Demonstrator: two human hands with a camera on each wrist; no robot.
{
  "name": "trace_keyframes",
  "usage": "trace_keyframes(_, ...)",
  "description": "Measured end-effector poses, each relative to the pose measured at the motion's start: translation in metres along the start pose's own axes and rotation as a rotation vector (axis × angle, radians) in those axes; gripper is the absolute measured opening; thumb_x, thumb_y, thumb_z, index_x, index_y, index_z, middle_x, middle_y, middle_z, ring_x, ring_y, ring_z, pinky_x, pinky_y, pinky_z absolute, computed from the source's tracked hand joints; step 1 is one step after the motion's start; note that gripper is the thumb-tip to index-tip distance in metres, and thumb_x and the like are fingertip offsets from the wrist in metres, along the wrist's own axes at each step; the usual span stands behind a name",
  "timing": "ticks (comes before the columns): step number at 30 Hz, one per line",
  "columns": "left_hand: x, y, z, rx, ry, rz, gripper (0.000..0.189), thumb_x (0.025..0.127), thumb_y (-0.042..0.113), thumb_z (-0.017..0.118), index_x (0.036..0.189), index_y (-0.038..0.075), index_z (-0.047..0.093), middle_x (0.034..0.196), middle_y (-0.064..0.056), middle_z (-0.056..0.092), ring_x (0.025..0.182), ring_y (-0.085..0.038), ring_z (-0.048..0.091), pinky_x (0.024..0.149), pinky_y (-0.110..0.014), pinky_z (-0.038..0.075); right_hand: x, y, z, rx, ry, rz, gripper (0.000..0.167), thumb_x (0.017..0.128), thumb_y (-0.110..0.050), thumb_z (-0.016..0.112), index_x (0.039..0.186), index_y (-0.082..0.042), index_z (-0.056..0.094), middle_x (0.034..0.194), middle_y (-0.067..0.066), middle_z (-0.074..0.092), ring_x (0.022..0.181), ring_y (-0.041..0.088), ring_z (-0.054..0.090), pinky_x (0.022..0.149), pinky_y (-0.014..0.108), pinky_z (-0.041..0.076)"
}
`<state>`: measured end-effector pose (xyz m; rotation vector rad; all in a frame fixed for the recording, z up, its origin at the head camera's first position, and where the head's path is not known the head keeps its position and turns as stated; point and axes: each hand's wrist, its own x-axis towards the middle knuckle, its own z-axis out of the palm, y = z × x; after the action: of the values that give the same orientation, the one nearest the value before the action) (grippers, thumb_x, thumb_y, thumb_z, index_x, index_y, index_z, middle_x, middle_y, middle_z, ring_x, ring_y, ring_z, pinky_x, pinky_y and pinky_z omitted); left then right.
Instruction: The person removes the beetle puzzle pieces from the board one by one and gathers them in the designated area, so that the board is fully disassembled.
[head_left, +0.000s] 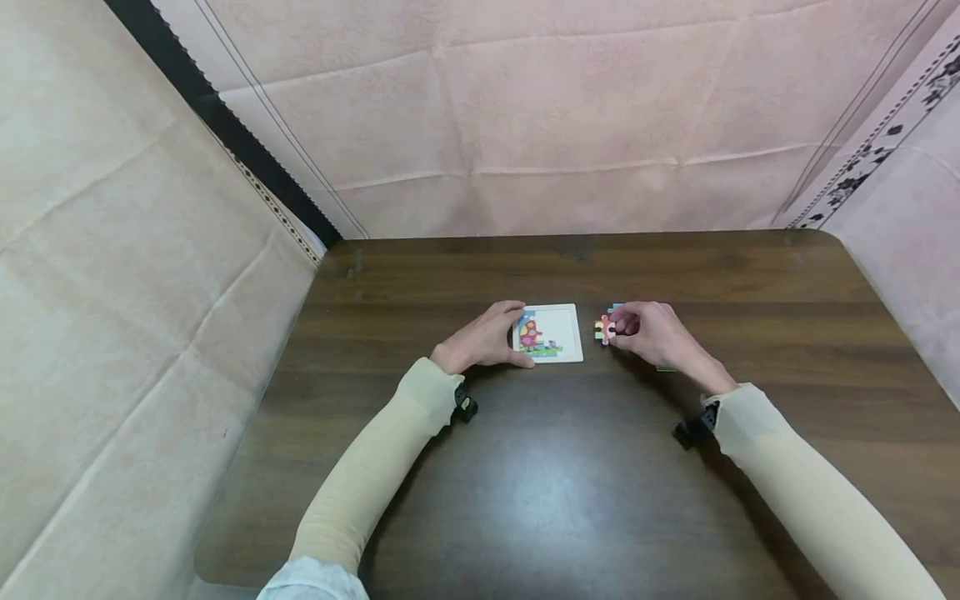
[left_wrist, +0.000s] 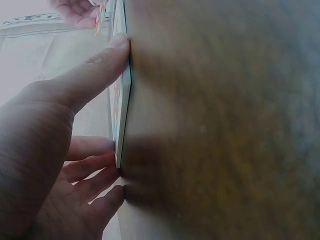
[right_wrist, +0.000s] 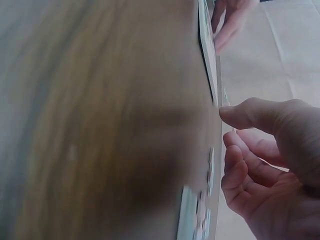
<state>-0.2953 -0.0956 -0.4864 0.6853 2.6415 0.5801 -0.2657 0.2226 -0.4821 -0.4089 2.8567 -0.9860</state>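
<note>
A white-framed jigsaw puzzle board (head_left: 564,327) lies flat on the table, with a colourful picture filled in along its left and near sides. My left hand (head_left: 491,337) grips the board's left end, thumb at the near edge and fingers round the far side. Just to the right of the board, my right hand (head_left: 657,335) pinches a red and pink puzzle piece (head_left: 604,328) between thumb and fingers. In the left wrist view that piece (left_wrist: 100,20) shows thin and edge-on. Loose puzzle pieces (right_wrist: 210,172) lie beside and under the right hand, mostly hidden by it in the head view.
The brown wooden table (head_left: 480,467) has rounded corners. Pale cloth (head_left: 570,117) hangs behind its far edge and along both sides. A flat pale-edged piece (right_wrist: 186,214) lies among the loose pieces in the right wrist view.
</note>
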Motion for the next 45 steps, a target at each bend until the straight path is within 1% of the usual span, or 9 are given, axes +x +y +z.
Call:
trace_keyframes(4,-0.001,0.0,-0.001,-0.006,-0.001,-0.007,0.101,0.09,0.05,0.089,0.168,0.008,0.04,0.179,-0.009,0.03,0.159,-0.029,0.037,0.134,-0.049,0.037,-0.004,0.006,-0.007,0.001,-0.009,0.014,0.025,0.094,-0.007,0.082,0.115,0.002,0.075,0.097,0.014,0.073,0.088,0.024,0.065,0.077,0.025,0.051)
trace_keyframes(14,-0.001,0.001,-0.002,0.002,-0.006,-0.014,0.101,0.09,0.05,0.089,0.168,0.008,0.04,0.18,-0.008,0.028,0.16,-0.029,0.036,0.133,-0.048,0.037,-0.009,0.018,-0.016,-0.001,-0.051,0.029,0.031,0.096,-0.009,0.082,0.122,0.006,0.074,0.101,0.016,0.073,0.091,0.025,0.064,0.076,0.024,0.05)
trace_keyframes(19,-0.001,0.001,-0.002,-0.001,-0.009,-0.022,0.101,0.09,0.05,0.089,0.168,0.009,0.04,0.18,-0.008,0.028,0.16,-0.029,0.036,0.134,-0.049,0.036,-0.009,0.022,-0.019,-0.002,-0.066,0.044,0.029,0.096,-0.008,0.082,0.121,0.005,0.074,0.101,0.015,0.073,0.091,0.024,0.063,0.076,0.024,0.049)
trace_keyframes(29,-0.001,0.001,-0.001,-0.006,-0.004,-0.029,0.101,0.09,0.05,0.089,0.168,0.009,0.041,0.18,-0.008,0.028,0.158,-0.029,0.037,0.134,-0.05,0.037,-0.007,0.025,-0.022,0.007,-0.094,0.075,0.022,0.096,-0.009,0.082,0.114,0.002,0.075,0.096,0.012,0.071,0.088,0.022,0.061,0.075,0.025,0.048)
trace_keyframes(38,-0.001,0.001,-0.002,-0.02,-0.008,-0.029,0.102,0.09,0.05,0.09,0.169,0.009,0.04,0.18,-0.008,0.027,0.159,-0.029,0.036,0.134,-0.05,0.036,-0.007,0.024,-0.024,0.014,-0.12,0.095,0.021,0.095,-0.008,0.084,0.112,0.001,0.076,0.094,0.01,0.07,0.088,0.022,0.06,0.079,0.033,0.048)
trace_keyframes(45,-0.001,0.002,-0.001,-0.006,-0.006,-0.027,0.101,0.09,0.05,0.089,0.168,0.009,0.041,0.18,-0.008,0.028,0.158,-0.028,0.037,0.133,-0.049,0.037,-0.006,0.023,-0.024,0.007,-0.13,0.105,0.02,0.095,-0.009,0.084,0.111,0.0,0.076,0.091,0.008,0.069,0.085,0.021,0.058,0.075,0.032,0.045)
